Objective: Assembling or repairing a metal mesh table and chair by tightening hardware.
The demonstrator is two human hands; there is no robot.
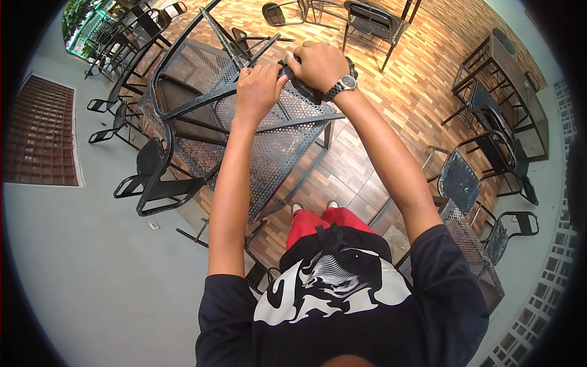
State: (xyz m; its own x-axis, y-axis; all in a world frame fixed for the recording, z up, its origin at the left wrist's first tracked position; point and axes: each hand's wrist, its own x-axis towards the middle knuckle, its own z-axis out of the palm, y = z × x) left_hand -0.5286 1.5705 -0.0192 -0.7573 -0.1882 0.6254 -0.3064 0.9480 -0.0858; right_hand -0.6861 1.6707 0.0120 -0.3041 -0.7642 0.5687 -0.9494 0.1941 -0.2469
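Observation:
A black metal chair point(195, 104) lies tipped over on a perforated metal table point(275, 144), its tubes and legs sticking up and sideways. My left hand point(260, 92) is closed around one of the chair's dark tubes, fingers curled over it. Close beside it on the right, my right hand point(321, 66) grips a dark patterned cloth point(312, 93), which bunches out below the palm and past the knuckles. Whether the cloth touches the tube beneath that hand is hidden. A wristwatch point(347, 82) sits on my right wrist.
Several black chairs point(460, 180) stand at the right, by a long dark table point(520, 92). More chairs point(162, 165) line the left side. A mesh table point(468, 238) is close at my right. Another chair point(373, 24) stands on the wood-patterned floor point(409, 79) ahead.

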